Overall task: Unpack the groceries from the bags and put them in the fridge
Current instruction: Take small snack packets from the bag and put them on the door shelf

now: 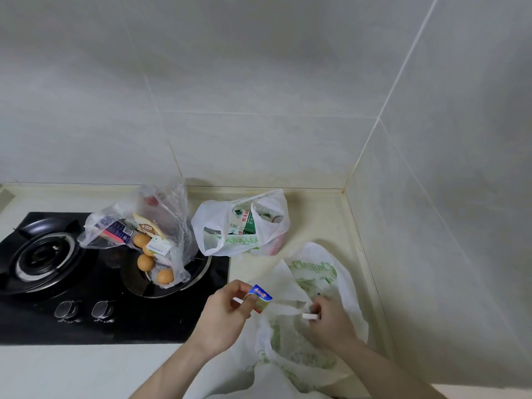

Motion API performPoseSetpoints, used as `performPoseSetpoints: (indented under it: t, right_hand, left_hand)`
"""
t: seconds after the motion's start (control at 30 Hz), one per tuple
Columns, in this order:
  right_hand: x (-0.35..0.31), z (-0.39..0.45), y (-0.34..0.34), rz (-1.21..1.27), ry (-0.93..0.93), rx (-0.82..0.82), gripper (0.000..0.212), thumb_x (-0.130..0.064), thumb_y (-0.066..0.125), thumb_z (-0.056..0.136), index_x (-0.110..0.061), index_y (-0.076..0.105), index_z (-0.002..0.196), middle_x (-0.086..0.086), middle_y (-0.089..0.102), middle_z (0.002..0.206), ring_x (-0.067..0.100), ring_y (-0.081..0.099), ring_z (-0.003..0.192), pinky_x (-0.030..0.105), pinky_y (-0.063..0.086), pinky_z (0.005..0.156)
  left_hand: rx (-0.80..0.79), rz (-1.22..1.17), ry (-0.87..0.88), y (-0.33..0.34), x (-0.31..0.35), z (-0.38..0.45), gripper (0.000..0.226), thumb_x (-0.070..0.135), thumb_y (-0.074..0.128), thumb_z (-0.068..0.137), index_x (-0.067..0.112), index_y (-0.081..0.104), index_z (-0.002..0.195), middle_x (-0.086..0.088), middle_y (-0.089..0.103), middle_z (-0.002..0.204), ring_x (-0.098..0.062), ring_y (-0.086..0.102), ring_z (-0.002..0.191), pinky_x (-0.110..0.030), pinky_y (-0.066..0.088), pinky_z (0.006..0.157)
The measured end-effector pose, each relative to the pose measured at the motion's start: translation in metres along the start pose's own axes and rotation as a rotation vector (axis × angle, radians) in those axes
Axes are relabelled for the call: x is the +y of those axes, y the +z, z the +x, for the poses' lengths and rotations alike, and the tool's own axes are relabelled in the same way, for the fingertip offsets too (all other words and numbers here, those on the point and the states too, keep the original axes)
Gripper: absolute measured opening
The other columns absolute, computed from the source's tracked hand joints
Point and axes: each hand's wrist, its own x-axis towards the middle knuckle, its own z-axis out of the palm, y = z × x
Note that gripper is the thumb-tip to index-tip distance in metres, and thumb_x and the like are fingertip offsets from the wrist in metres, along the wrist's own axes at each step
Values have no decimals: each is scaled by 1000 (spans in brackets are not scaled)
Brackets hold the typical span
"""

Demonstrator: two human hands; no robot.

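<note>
Head view, looking down at a pale bench set into a tiled corner, with a black gas hob let into its left part.

Near the front edge, right of the hob, a person's left hand pinches a small blue-topped packet between thumb and fingertips, holding it clear above the bench. The packet tilts, its long axis running from upper left to lower right, its free end pointing toward the other hand. The right hand, just beside it, has its fingers curled round a small white object; what that object is cannot be told. This hand sits at the mouth of a crumpled white bag with green print, which lies slumped along the right edge of the bench, under and beyond both hands.

Toward the back corner stands a second white bag, open, with a green-and-white carton upright inside. To its left a clear bag sprawls over the hob's right burner, holding brown eggs and some packets.

No fridge is in sight. The packet is already out of its bag and in the left hand, so that hand seems the nearer one to carry it off; the two back bags lie well beyond both hands.
</note>
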Motion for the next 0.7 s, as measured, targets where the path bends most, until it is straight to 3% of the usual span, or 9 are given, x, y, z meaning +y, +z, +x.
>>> performPoseSetpoints:
  t: [0.1, 0.3, 0.4, 0.53, 0.7]
  right_hand:
    - [-3, 6, -8, 9, 35, 43, 12, -21, 64, 89, -25, 54, 84, -8, 57, 84, 14, 54, 73, 28, 40, 58]
    - [0, 9, -9, 21, 145, 52, 27, -7, 58, 81, -26, 40, 76, -6, 52, 80, 15, 47, 67, 28, 30, 53]
    - [-5, 5, -9, 103, 163, 76, 24, -4, 58, 80, -20, 41, 74, -3, 51, 72, 17, 43, 62, 32, 30, 55]
    - [-18, -8, -13, 260, 168, 185, 32, -5, 63, 80, -19, 37, 67, -1, 45, 62, 18, 36, 57, 34, 29, 54]
    - [-30, -23, -28, 265, 201, 229, 41, -15, 74, 79, -21, 36, 65, -3, 45, 63, 20, 41, 60, 32, 29, 53]
  left_hand:
    - [-2, 6, -14, -1, 0, -1, 10, 28, 61, 101, 28, 70, 97, 13, 77, 88, -9, 68, 78, -14, 42, 46]
    - [-13, -1, -12, -3, 0, -2, 10, 28, 61, 101, 29, 70, 97, 12, 77, 89, -10, 69, 79, -16, 45, 58]
    - [-11, -18, -22, -6, -2, -4, 9, 29, 62, 100, 29, 70, 97, 11, 77, 88, -11, 68, 78, -17, 44, 56]
    - [-29, -21, -11, -10, -3, -6, 12, 27, 61, 101, 28, 71, 96, 10, 77, 87, -10, 67, 75, -19, 46, 58]
    - [-95, -12, 28, -16, -2, -5, 12, 26, 61, 101, 28, 72, 96, 10, 78, 88, -10, 68, 78, -20, 49, 61]
